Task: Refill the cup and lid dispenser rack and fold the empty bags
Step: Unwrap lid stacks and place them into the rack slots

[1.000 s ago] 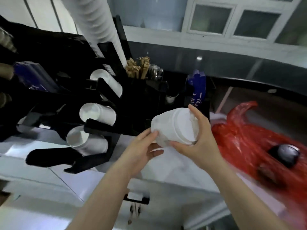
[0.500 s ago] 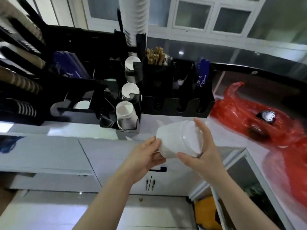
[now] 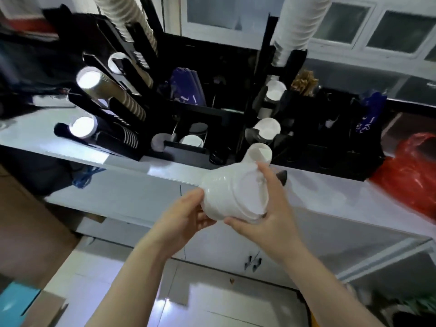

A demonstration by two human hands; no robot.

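Note:
A short stack of white plastic lids (image 3: 232,194) lies on its side in both of my hands, in front of the counter edge. My left hand (image 3: 186,215) cups its left end. My right hand (image 3: 271,208) wraps the right, flat end with the thumb underneath. Behind it on the counter stands the black dispenser rack (image 3: 257,95), with white cup stacks (image 3: 269,128) poking out of its slots and a tall white stack (image 3: 297,22) rising above. A second black rack (image 3: 122,90) at the left holds brown ribbed cup stacks (image 3: 113,90).
A red plastic bag (image 3: 410,171) lies on the counter at the right. Blue packets (image 3: 186,88) and brown stirrers (image 3: 304,83) stand in rack compartments. White cabinet doors (image 3: 226,246) are below the counter; cardboard boxes (image 3: 28,232) sit on the floor at the left.
The view has swung left, so the left rack with brown cups has come into sight and the red bag has slid to the right edge. Both hands still hold the lid stack.

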